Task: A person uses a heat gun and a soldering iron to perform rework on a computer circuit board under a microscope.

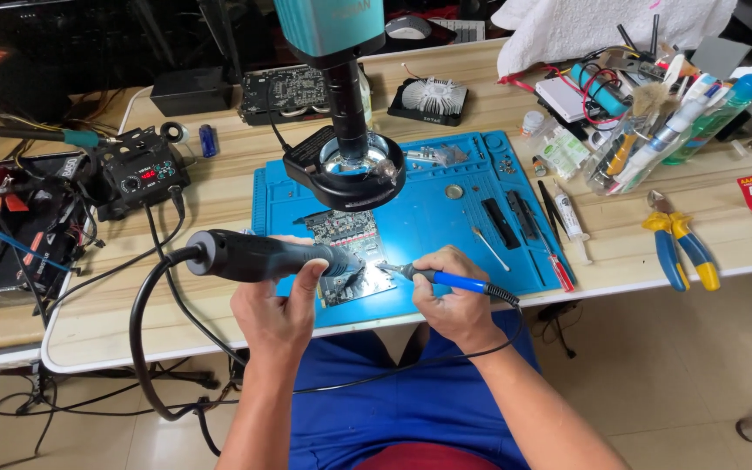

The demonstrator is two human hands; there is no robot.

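a cluttered pale wooden desk (219,187) carries a blue work mat (446,209) under a microscope ring light (345,170). left hand (276,305), fingers clamped on the hot air wand (254,255); right hand (450,292) pinches a blue-handled soldering iron (446,278) at the circuit board (350,252) on the mat. a slip could scorch neighbouring parts or fingers.

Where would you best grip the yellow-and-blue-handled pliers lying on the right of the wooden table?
Judging by their pose, take the yellow-and-blue-handled pliers by the two padded handles, coming from the table's near edge. The handles splay toward that edge, free of clutter, while the metal nose points at the crowded clear plastic tool container.
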